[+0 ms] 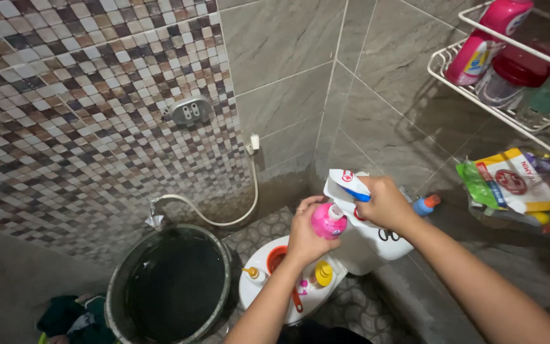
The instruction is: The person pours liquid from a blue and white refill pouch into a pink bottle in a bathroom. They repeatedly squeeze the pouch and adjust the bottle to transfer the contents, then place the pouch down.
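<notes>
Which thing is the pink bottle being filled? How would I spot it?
Find the big dark bucket on the floor, then the white tub beside it. Just above, the left hand holds the small pink bottle: round, bright pink, under the tilted white refill pouch.

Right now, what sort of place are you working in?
Most likely a home bathroom or wash area: small mosaic wall tiles, a dark round bucket of water under a white hose, and a white wire rack holding toiletry bottles.
</notes>
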